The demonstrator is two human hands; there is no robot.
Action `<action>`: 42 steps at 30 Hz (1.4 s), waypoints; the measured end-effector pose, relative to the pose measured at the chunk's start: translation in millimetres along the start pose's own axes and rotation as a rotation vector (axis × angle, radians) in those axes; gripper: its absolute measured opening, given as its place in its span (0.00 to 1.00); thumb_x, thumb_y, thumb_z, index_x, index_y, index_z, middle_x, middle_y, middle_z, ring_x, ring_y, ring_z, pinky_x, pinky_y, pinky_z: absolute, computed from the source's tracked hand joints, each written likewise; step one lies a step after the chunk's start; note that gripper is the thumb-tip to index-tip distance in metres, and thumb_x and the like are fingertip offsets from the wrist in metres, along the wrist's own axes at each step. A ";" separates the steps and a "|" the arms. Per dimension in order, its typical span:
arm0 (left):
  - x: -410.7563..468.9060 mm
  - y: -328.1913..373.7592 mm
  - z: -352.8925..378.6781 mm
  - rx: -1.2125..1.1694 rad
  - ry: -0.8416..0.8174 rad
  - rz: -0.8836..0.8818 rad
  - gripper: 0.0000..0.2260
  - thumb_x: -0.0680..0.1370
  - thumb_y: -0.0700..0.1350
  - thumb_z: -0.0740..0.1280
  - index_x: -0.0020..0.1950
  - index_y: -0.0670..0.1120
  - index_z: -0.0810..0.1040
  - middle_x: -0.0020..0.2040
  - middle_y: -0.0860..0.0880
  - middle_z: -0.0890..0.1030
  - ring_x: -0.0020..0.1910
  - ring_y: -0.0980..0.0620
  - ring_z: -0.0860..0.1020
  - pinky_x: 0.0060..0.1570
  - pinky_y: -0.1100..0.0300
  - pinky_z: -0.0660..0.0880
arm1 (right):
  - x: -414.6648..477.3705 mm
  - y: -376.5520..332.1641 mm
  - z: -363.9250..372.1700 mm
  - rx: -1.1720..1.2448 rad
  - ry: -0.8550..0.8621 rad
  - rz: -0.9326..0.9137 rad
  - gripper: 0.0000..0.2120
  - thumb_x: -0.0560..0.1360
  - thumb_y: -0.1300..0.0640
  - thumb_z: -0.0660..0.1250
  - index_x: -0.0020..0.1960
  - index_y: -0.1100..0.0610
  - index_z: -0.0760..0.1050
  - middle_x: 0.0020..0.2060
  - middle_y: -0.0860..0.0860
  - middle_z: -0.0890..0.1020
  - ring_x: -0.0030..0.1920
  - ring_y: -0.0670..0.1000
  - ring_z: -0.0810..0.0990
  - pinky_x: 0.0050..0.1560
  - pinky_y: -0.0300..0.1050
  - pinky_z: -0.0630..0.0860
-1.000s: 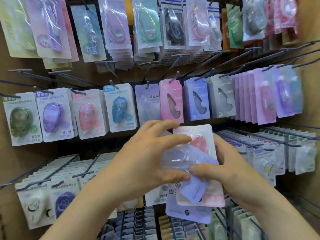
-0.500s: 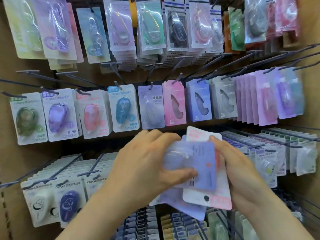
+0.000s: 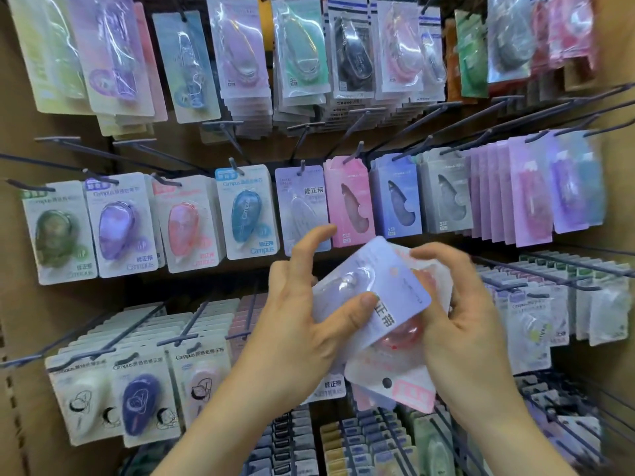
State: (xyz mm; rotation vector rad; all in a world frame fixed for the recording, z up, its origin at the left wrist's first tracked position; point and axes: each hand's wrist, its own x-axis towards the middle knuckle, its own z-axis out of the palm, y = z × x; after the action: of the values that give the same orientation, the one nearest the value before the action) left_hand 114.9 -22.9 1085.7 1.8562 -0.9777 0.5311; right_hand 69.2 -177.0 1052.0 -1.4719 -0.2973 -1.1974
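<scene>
Both hands hold blister packs of correction tape in front of a shop display wall. A pale purple pack (image 3: 374, 286) lies tilted on top, and my left hand (image 3: 302, 324) pinches it with the thumb on its face and the fingers behind; the index finger sticks up free. Under it is a pink pack (image 3: 402, 369), turned upside down with its hang hole low. My right hand (image 3: 460, 321) grips that pack from the right, fingers curled over its upper edge. More packs behind these two are mostly hidden.
Metal pegs (image 3: 405, 146) jut out from the brown board, each hung with packs. The middle row shows green (image 3: 55, 231), purple (image 3: 118, 225), coral (image 3: 182, 225) and blue (image 3: 245, 211) packs. Lower pegs (image 3: 549, 269) on the right reach towards my right hand.
The purple pack has turned from upright to tilted, lying across the pink one. Both hands have risen slightly, and my left index finger has lifted off the pack.
</scene>
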 end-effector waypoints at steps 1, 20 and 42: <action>0.4 -2.4 3.2 -0.011 0.045 0.009 0.24 0.72 0.60 0.68 0.59 0.78 0.59 0.50 0.55 0.66 0.42 0.66 0.71 0.45 0.67 0.72 | 0.1 1.3 1.8 0.014 0.004 -0.002 0.08 0.80 0.54 0.64 0.50 0.40 0.78 0.43 0.42 0.83 0.41 0.41 0.81 0.40 0.36 0.76; -13.9 -5.8 -12.2 0.434 -0.009 0.189 0.40 0.71 0.57 0.71 0.75 0.69 0.50 0.63 0.75 0.63 0.64 0.73 0.61 0.60 0.80 0.57 | 23.9 8.0 -8.0 0.036 -0.138 -0.005 0.07 0.73 0.52 0.73 0.50 0.48 0.81 0.45 0.41 0.84 0.45 0.39 0.81 0.45 0.28 0.73; 46.7 1.3 -43.0 0.868 0.234 0.257 0.37 0.60 0.54 0.77 0.68 0.51 0.73 0.70 0.48 0.72 0.36 0.47 0.80 0.30 0.61 0.72 | 98.6 -3.0 14.0 -0.235 -0.186 -0.095 0.06 0.73 0.50 0.73 0.49 0.44 0.78 0.49 0.38 0.79 0.51 0.31 0.74 0.42 0.21 0.67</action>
State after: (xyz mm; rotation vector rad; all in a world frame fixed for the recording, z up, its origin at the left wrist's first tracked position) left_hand 143.3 -3.9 1139.2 2.3331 -0.8949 1.4712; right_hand 117.9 -206.2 1133.9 -1.7960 -0.3655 -1.2042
